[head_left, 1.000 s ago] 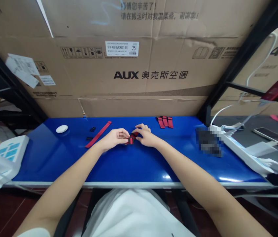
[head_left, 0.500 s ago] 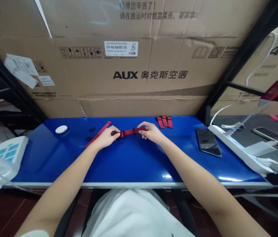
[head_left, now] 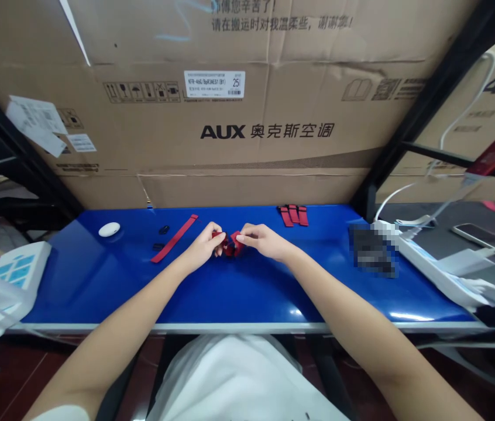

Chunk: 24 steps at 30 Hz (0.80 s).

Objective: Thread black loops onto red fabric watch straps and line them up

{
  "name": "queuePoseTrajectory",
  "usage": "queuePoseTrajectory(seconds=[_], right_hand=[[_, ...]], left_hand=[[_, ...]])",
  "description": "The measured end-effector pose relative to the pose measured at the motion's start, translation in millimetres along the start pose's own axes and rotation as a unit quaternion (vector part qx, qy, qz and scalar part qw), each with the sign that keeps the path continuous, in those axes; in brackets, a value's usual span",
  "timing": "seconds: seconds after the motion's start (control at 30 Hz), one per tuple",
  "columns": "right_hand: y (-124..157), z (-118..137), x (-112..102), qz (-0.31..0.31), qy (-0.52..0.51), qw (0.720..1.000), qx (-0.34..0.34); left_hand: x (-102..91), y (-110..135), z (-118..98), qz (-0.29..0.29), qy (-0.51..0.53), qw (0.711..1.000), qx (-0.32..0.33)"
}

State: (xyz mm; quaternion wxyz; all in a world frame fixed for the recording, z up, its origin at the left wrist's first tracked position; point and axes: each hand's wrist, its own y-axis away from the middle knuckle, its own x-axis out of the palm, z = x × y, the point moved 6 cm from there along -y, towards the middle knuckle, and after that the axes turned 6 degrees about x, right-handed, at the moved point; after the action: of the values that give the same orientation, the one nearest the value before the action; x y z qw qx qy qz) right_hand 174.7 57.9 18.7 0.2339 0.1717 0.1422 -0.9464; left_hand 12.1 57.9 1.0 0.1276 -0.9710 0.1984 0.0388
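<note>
Glossy blue tabletop [head_left: 239,292] fills the middle of the view, backed by a wall of large brown cardboard boxes [head_left: 274,152] printed with black lettering. At the far left edge, a white plastic device with pale blue panels [head_left: 10,278] overhangs the table. To its right, a small white oval disc [head_left: 109,229] lies towards the back. Beyond it are two small black plastic pieces [head_left: 164,229], just beside a long flat red fabric strip [head_left: 174,238] that lies slanted on the surface. Your left hand [head_left: 201,248] comes next, fingers curled in and pinching the left end of a short red fabric strap with a black buckle [head_left: 229,242]. The strap is bunched up between your hands, low over the centre of the table; you cannot tell whether it touches the surface. Your right hand [head_left: 265,241] meets it from the other side, thumb and fingertips closed on its right end, the two hands almost touching. Further right, at the back edge, sits a small pile of short red straps [head_left: 294,215]. Then comes a dark flat rectangle [head_left: 371,250], blurred out, and a long white power strip [head_left: 432,266] with white cables running from it.
</note>
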Motion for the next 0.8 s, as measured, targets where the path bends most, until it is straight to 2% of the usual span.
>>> queuePoseTrajectory(seconds=[0.2,0.4,0.67,0.8], right_hand=[[1.4,3.2,11.5,0.084,-0.026,0.996,0.000],[2.9,11.1,13.7,0.114,0.031,0.993,-0.026],[0.3,0.0,9.0,0.047,-0.078,0.995,0.030],[-0.7,-2.8,7.0,-0.004,-0.117,0.993,0.028]], left_hand=[[13.4,5.4,-16.5,0.050,-0.043,0.996,0.058],[18.1,6.3,-17.4,0.064,-0.051,0.994,0.067],[13.0,7.1,-16.1,0.076,-0.014,0.995,0.058],[4.7,5.6,-18.8,0.034,-0.068,0.994,0.081]])
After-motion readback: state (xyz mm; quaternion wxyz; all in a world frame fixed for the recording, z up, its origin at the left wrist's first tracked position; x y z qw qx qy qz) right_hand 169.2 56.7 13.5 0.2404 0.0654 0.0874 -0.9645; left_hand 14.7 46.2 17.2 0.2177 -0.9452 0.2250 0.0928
